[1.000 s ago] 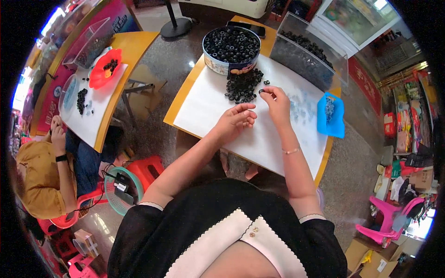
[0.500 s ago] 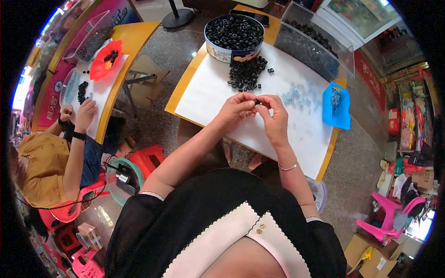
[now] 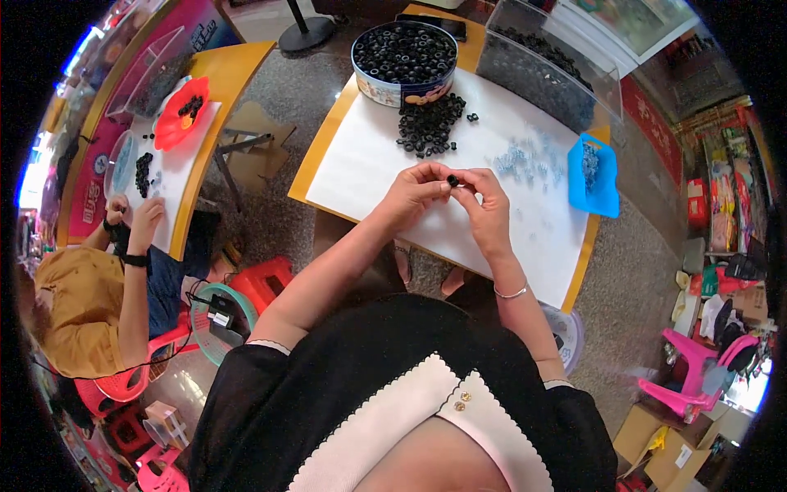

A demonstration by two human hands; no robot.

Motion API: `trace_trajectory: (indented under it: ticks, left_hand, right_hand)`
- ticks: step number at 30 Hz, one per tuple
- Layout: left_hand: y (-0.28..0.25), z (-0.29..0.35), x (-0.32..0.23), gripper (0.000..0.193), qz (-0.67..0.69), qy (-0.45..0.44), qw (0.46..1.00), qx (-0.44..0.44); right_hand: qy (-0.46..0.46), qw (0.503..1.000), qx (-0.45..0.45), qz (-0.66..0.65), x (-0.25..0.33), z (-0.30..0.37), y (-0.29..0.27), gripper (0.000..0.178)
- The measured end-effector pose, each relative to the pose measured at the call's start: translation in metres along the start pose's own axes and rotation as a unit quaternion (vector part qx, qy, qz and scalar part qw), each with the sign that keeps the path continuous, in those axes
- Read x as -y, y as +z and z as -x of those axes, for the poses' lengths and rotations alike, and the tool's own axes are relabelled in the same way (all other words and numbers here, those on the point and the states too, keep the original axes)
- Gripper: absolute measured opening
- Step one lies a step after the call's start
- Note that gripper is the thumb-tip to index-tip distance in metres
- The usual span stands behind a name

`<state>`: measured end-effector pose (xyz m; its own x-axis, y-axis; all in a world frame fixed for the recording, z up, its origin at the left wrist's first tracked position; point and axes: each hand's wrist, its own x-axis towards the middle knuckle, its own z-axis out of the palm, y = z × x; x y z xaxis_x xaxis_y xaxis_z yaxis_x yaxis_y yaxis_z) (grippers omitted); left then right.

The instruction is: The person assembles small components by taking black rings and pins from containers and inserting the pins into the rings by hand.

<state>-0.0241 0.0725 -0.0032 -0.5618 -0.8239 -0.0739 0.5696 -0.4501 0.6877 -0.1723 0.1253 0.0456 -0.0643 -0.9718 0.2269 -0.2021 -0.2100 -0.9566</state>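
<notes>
My left hand (image 3: 414,195) and my right hand (image 3: 485,203) meet over the near part of the white table sheet (image 3: 344,176). Between their fingertips is one small black ring-shaped part (image 3: 452,179), pinched from both sides. Just beyond my hands lies a heap of similar black parts (image 3: 428,127). Behind that heap stands a round tin (image 3: 403,92) filled with more of them. To the right, small clear bluish pieces (image 3: 529,162) are scattered on the sheet. A blue plastic tray (image 3: 602,195) at the table's right edge holds more bluish pieces.
A clear bin (image 3: 537,74) of dark parts stands at the back right, a dark phone (image 3: 443,26) behind the tin. At left, a person in a mustard top (image 3: 82,303) works at another table with a red dish (image 3: 172,123). A green basket (image 3: 209,324) stands left of me.
The view has shifted slightly. My fingers still pinch the black part, which now shows its open end. The other person's hands have moved a little toward their body.
</notes>
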Motion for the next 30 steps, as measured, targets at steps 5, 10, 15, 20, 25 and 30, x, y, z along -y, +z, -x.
trace_trajectory:
  ticks: [5,10,15,20,25,30]
  left_hand:
    - [0.004,0.0,-0.004,0.02,0.017,-0.039,0.999,-0.001]
    - [0.006,0.002,-0.005,0.021,0.039,-0.036,0.999,-0.013]
    - [-0.002,-0.002,0.0,0.02,0.071,-0.017,0.996,-0.054]
    - [0.0,-0.002,-0.004,0.02,0.102,-0.007,0.993,-0.056]
    - [-0.003,-0.003,-0.004,0.018,0.097,-0.012,0.994,-0.048]
    - [-0.006,-0.004,-0.002,0.017,0.082,-0.013,0.996,-0.043]
  right_hand:
    - [-0.091,0.987,-0.052,0.118,-0.003,0.002,0.001,0.027]
    - [-0.203,0.925,-0.06,0.316,0.004,0.005,0.004,0.031]
    - [-0.203,0.889,-0.146,0.385,-0.005,-0.002,-0.023,0.032]
    - [-0.095,0.904,-0.212,0.358,-0.017,-0.014,-0.075,0.014]
    - [-0.138,0.893,-0.133,0.407,-0.026,-0.024,-0.055,0.008]
    - [-0.159,0.839,-0.102,0.51,-0.035,-0.049,-0.042,0.01]
